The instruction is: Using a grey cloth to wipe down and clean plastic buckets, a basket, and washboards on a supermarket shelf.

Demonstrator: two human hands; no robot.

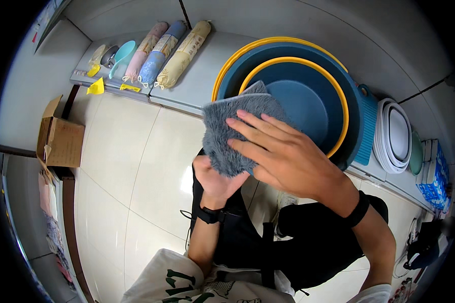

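A fluffy grey cleaning cloth (pixel 227 129), folded into a rough square, lies between my hands over the near left rim of the basins. From below, my left hand (pixel 215 179) holds its lower edge, palm up; the cloth hides most of those fingers. On top of the cloth my right hand (pixel 283 156) lies flat, its fingers stretched out and slightly apart. A loose corner of the cloth sticks up past the yellow rim. Behind it, a smaller blue basin (pixel 303 103) with a yellow rim sits inside a larger blue basin (pixel 350 96).
Along the shelf (pixel 189 98) lie a pink roll (pixel 145 50), a blue roll (pixel 162 54) and a cream roll (pixel 183 55), beside a turquoise ladle (pixel 121 56). White collapsible basins (pixel 389 136) lean at the right near blue packages (pixel 435 174). A cardboard box (pixel 65 141) stands at the left.
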